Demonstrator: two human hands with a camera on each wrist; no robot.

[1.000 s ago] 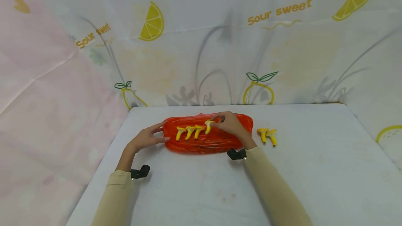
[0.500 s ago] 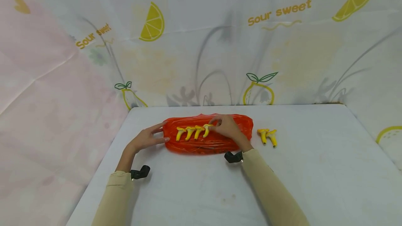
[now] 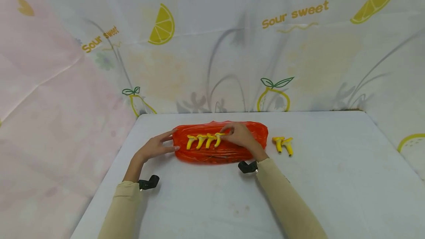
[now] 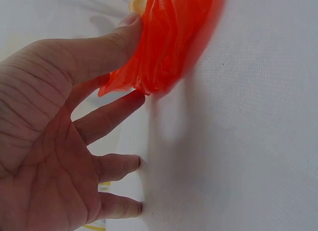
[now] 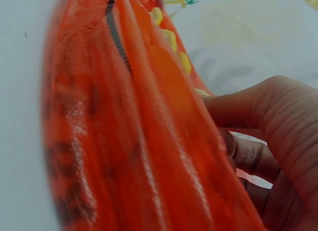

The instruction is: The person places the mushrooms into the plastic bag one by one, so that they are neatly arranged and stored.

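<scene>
A long, low shape covered in a red plastic bag (image 3: 196, 156) lies near the table's far side. On top of it, a row of yellow chanterelle-like mushrooms (image 3: 200, 141) stands with caps toward the back. The right hand (image 3: 240, 135) pinches the rightmost mushroom (image 3: 217, 141) by its cap; in the right wrist view that mushroom (image 5: 201, 93) is mostly hidden behind the thumb and the red plastic (image 5: 134, 141). At the left end, the left hand (image 3: 153, 149) holds the bag's edge between thumb and fingers; the left wrist view shows the lower fingers spread apart from the plastic (image 4: 174, 42).
Two more yellow mushrooms (image 3: 287, 146) lie side by side on the white table (image 3: 332, 180), right of the bag. A lemon-printed cloth (image 3: 199, 65) hangs behind the table's back edge. Dark wrist cameras (image 3: 148, 182) sit on both wrists.
The right hand has lowered slightly and shifted left, bringing its mushroom closer to the others in the row. The left hand has kept its place on the bag's end.
</scene>
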